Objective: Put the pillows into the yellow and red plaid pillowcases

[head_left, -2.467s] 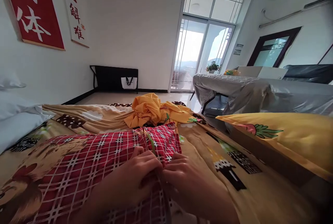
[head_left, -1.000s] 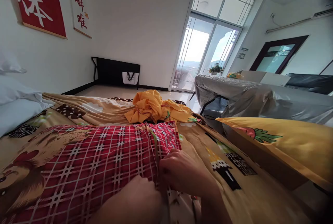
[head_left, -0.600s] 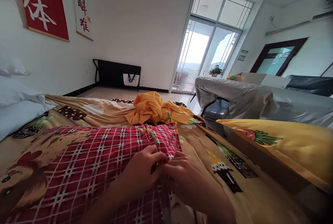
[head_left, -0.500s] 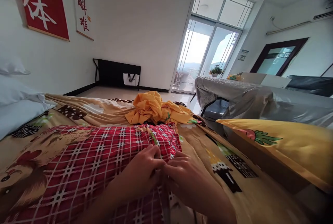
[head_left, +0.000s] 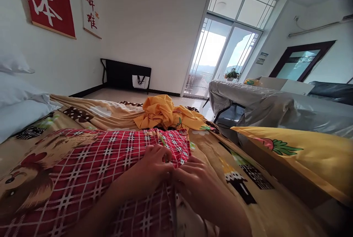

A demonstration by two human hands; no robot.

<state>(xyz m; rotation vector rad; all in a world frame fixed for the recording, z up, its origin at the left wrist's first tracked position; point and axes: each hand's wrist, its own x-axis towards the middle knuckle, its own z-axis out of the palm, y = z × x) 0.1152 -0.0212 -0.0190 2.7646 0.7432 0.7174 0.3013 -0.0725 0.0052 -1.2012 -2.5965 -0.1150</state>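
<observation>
A red plaid pillowcase (head_left: 110, 163) with a cartoon hen on its left part lies across the bed in front of me. Both my hands meet at its right edge, fingertips almost touching. My left hand (head_left: 156, 165) is closed, pinching the edge fabric. Opposite it, my right hand (head_left: 197, 176) is closed on the same edge, its thumb and forefinger close to the left fingers. A thin green strip shows just beyond my left knuckles. My fingers hide exactly what part of the edge is pinched.
Crumpled yellow cloth (head_left: 160, 112) lies on the patterned blanket (head_left: 212, 148) behind the pillowcase. White pillows (head_left: 22, 101) are at the left. A yellow pillow (head_left: 309, 152) sits on a cardboard box at the right. Beyond stands a plastic-covered table (head_left: 264, 101).
The view has shifted slightly. My left hand has its knuckles a bit higher, and both hands stay at the pillowcase edge, still pinching.
</observation>
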